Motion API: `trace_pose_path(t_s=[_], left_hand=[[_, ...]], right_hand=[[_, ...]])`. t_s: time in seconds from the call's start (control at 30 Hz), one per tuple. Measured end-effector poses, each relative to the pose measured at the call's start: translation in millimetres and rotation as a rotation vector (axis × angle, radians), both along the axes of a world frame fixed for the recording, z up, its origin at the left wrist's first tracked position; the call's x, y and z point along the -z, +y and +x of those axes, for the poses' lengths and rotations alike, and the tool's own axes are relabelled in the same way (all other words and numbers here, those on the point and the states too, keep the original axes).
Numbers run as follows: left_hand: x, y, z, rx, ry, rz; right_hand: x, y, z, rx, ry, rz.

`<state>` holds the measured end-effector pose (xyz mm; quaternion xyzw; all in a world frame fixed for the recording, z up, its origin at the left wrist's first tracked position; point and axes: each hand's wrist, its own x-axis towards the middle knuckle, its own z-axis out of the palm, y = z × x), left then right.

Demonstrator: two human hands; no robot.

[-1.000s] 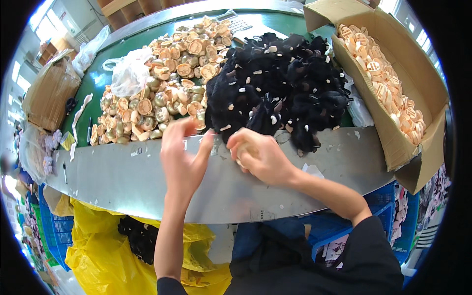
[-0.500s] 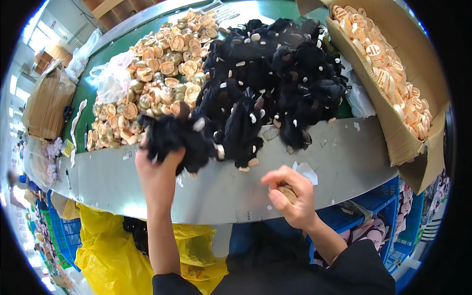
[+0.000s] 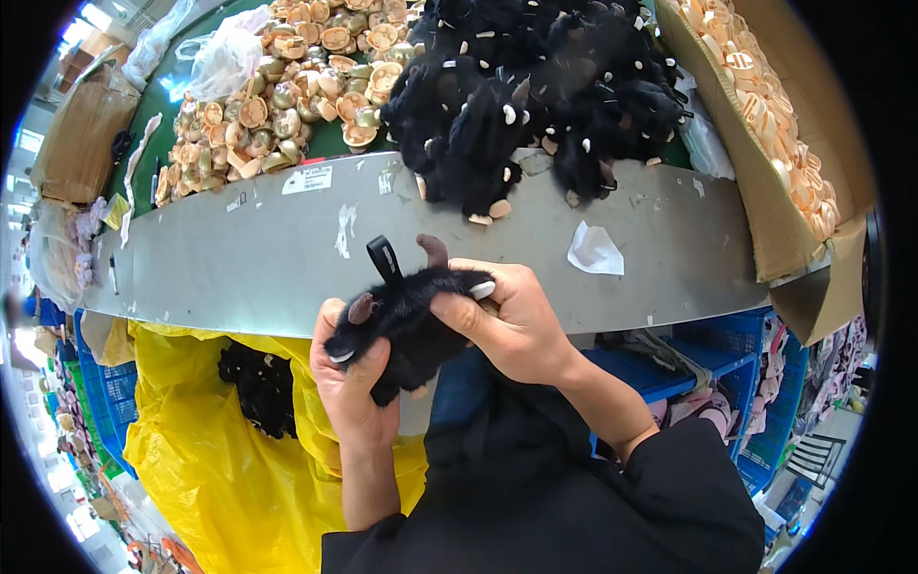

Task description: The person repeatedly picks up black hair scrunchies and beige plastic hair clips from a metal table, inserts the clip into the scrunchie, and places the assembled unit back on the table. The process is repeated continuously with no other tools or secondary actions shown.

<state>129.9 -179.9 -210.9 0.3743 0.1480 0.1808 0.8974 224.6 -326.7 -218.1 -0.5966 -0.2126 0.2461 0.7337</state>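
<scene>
A black furry plush piece [image 3: 411, 316] is held between my two hands above the near edge of the metal table. It has brown ear-like tabs, white bits at its ends and a black ribbon loop standing up. My left hand [image 3: 356, 383] grips its left end, thumb on the fur. At the other end my right hand [image 3: 512, 330] pinches it beside a white tab. Whether the tan piece my right hand had is still under those fingers is hidden. Farther off lies a heap of similar black plush pieces [image 3: 469, 139].
Gold and peach plastic half-shells [image 3: 253, 110] are piled at the far left. A cardboard box [image 3: 741, 182] of peach plastic parts [image 3: 784, 124] stands right. White paper [image 3: 595, 251] lies on the metal table [image 3: 669, 258]. Below left hangs a yellow bag [image 3: 182, 430] with black plush inside.
My left hand has brought the plush piece from the heap toward me. My right hand, earlier apart and closed round a tan piece, now grips the plush too. The view has tilted down.
</scene>
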Motion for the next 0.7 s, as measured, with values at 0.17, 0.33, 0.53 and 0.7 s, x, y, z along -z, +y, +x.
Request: trace_pose_path(t_s=[0.17,0.33,0.53,0.7], left_hand=[[16.1,6.3,-27.0,0.182,0.121,-0.110],[25.6,3.2,-37.9,0.299,0.070,-0.055],[36.1,1.8,-56.4,0.375,0.094,0.034],[41.6,-2.2,-58.0,0.166,0.098,-0.010]], right_hand=[[-1.3,-2.2,-11.0,0.056,0.049,0.075],[-2.9,-4.4,-17.3,0.123,-0.210,-0.086],[-11.5,-4.3,-28.3,0.103,-0.174,-0.120],[-2.0,-7.7,-33.7,0.039,0.001,-0.072]])
